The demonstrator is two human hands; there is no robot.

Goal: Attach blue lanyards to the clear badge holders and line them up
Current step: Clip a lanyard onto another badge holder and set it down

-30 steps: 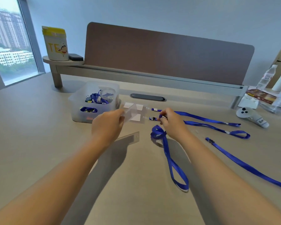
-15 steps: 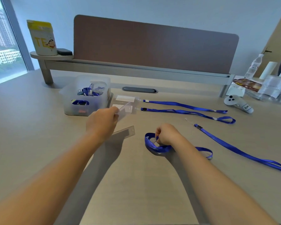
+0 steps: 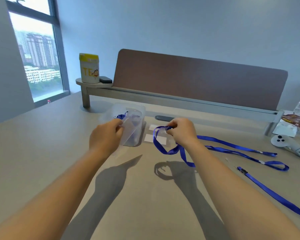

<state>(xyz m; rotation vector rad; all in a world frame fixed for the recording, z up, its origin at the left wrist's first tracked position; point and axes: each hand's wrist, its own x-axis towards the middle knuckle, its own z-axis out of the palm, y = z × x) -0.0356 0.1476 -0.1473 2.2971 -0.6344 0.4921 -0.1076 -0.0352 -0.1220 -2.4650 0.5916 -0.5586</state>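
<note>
Currently both hands are raised above the worktop point(image 3: 42, 153), each holding one half of the next assembly. Left hand point(image 3: 105, 135) pinches a clear badge holder point(image 3: 130, 131) by its top edge, the sleeve hanging tilted in front of the plastic bin point(image 3: 140, 110). Right hand point(image 3: 181, 131) has fingers curled on the clip end of a blue lanyard point(image 3: 170, 150); the strap loops below the hand and trails onto the worktop. The clip itself is hidden by the fingers. Two finished badges point(image 3: 150, 137) lie behind, just beside the bin, their lanyards point(image 3: 232, 148) running right. One spare lanyard point(image 3: 275, 194) lies apart, near right.

Judgement: step in hand is joining clip to slot. To do it well, bring the holder's slotted edge square to the clip, keep the sleeve taut, and let the strap hang free of twists before closing the clip.
</note>
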